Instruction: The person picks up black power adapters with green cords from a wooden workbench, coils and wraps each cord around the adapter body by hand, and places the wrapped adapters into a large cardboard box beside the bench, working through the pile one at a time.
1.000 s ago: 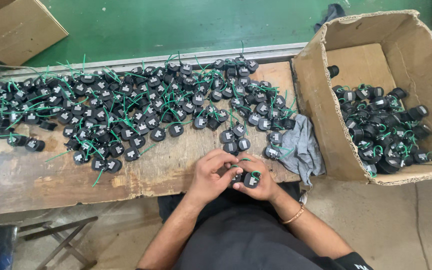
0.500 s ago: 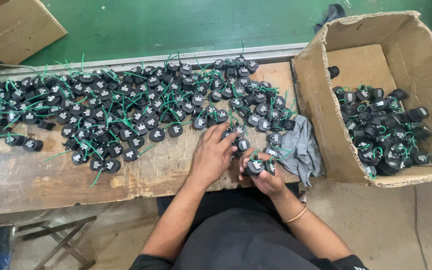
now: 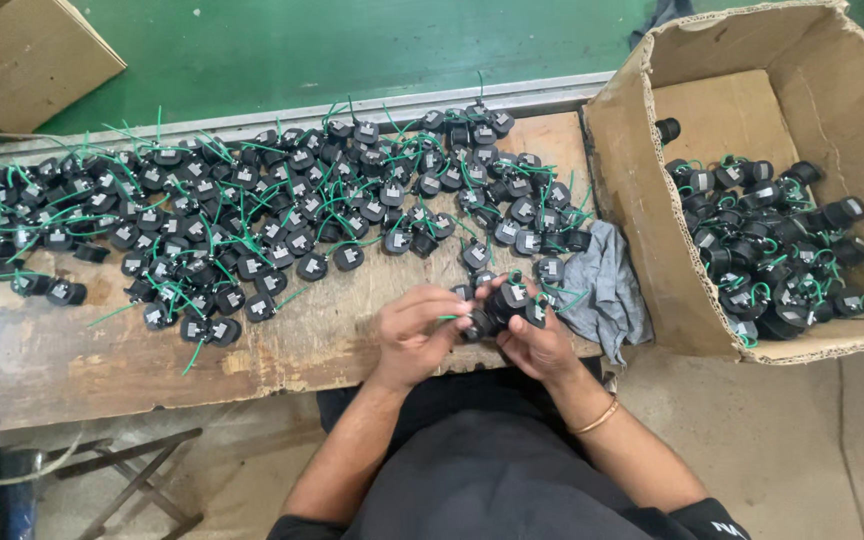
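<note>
**Both hands closed on one black round part at the bench edge**

Far left, top corner: a closed cardboard box [image 3: 22,55] sat on the green floor [image 3: 352,50] beyond the bench. Below it, the worn wooden workbench [image 3: 72,370] ran across the view, with a metal rail [image 3: 512,95] along its far edge.

Left to centre of bench: a wide spread of small black round parts with green wire leads [image 3: 252,220], many showing pale labels on top, lay loose and overlapping. Density thinned toward the near edge.

Centre, near edge: left hand [image 3: 414,335] and right hand [image 3: 537,340] were brought together, fingers curled inward. Between them sat the held black part [image 3: 500,305], pinched by the fingertips of both hands, raised just off the bench surface. A green lead poked out on the left-hand side. A thin gold bangle [image 3: 592,418] circled the right wrist.

Just right of the hands: a crumpled grey cloth [image 3: 607,290] hung over the bench edge, touching the open cardboard carton [image 3: 632,200].

Right: the carton held a heap of the same black parts [image 3: 772,250] against its near wall.
</note>
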